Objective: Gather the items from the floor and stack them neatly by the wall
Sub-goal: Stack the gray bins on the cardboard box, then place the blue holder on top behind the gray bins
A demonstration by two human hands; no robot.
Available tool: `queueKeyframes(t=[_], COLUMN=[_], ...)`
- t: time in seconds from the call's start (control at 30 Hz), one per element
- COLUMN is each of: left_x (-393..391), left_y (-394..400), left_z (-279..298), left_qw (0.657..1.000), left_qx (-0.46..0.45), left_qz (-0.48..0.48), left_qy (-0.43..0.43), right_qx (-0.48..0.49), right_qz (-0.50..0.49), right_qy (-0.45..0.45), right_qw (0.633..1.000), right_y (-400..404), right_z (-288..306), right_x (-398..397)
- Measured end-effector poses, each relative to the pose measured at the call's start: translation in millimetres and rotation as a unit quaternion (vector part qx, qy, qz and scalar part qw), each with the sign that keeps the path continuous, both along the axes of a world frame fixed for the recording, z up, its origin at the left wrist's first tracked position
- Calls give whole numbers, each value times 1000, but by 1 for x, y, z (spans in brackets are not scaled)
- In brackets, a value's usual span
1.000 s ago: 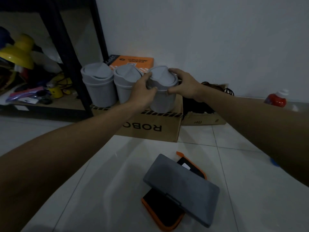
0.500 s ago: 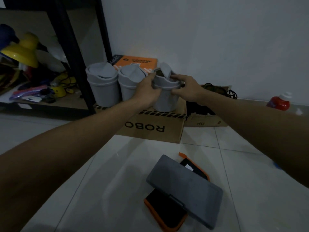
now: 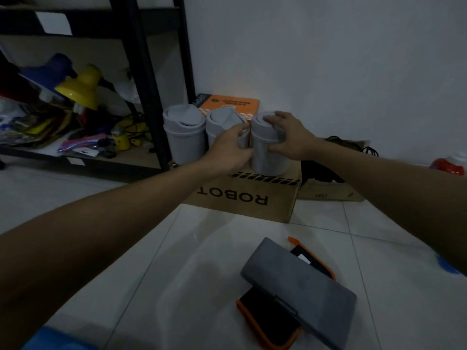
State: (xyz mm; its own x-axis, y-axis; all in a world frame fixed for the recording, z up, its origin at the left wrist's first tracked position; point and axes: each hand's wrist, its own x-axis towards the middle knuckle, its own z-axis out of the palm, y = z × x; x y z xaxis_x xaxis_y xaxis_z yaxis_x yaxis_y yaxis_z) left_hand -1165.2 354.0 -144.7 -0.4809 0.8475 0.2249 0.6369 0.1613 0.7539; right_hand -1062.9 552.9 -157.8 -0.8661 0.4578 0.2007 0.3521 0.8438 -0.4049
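Grey plastic bins, three counted, stand upright in a row on the cardboard box by the wall. Left bin stands free; middle bin is partly hidden behind the left hand. Right bin sits between both hands. Right hand is closed on it, fingers over the lid and thumb on the side. Left hand is curled against its near-left side at the gap between middle and right bins; whether it actually clamps cannot be told. All three lids are on; contents not visible. One orange box lies behind the bins. On the floor, one grey case rests across one black, orange-edged item.
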Motion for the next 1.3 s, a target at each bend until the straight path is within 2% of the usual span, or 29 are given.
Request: queueKeyframes(t=[0.2,0.33,0.5,0.6,0.77,0.93,1.07,1.13,1.23,1.3], left_x=[-14,-19,-24,-20,-14,-18,-38,-51,-69,-84], left_y=[-29,-52,-79,-96,-126,-185,-241,-270,-307,-332], left_z=[1,-2,-12,-17,-35,-52,-64,-69,-71,-74], left_qw=[999,998,994,991,977,950,921,894,830,805], left_qx=[-39,-55,-108,-134,-197,-279,-361,-425,-542,-585], left_qz=[11,11,-11,-26,-67,-113,-103,-96,-92,-85], left_qy=[-9,-7,8,-12,54,82,105,101,91,46], right_qx=[33,45,108,99,69,5,-44,-72,-139,-193], right_qz=[-18,-13,86,140,224,267,323,338,326,322], right_qy=[-32,8,63,35,-18,-46,-79,-106,-141,-167], right_qw=[999,999,988,985,972,963,942,932,924,912], right_y=[-6,-24,-75,-107,-154,-205,-260,-293,-348,-386], right_z=[2,6,0,-13,-47,-81,-96,-98,-109,-119], right_x=[-4,-3,-10,-15,-14,-21,-37,-45,-51,-54])
